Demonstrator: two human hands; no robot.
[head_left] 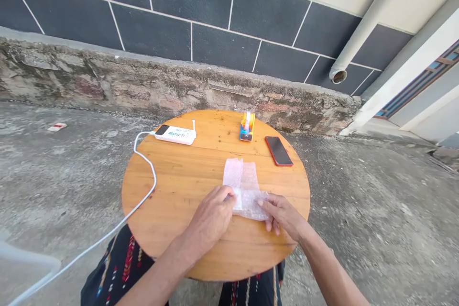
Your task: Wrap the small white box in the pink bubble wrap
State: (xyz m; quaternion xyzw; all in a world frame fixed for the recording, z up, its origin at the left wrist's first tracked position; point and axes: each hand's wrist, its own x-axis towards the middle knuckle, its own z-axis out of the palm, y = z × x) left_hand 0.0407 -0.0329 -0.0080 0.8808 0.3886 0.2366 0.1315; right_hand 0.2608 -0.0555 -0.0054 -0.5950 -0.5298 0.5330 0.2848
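A sheet of bubble wrap (253, 204) lies on the round wooden table (172, 201), its near part folded over into a packet and two flaps stretching away toward the wall. At the packet's left end, the fingers of my left hand (215, 210) are closed on the wrap. My right hand (283, 214) pinches the right end between thumb and fingers, with some fingertips showing below the edge. Something whitish shows through the plastic near my left fingertips; I cannot make out what it is.
A white power strip (175, 135) sits at the back left, its cable (152, 172) running off the table's left side. A yellow tape dispenser (247, 126) stands at the back, and a red-edged phone (278, 151) lies at the right. Behind is a tiled wall (158, 28).
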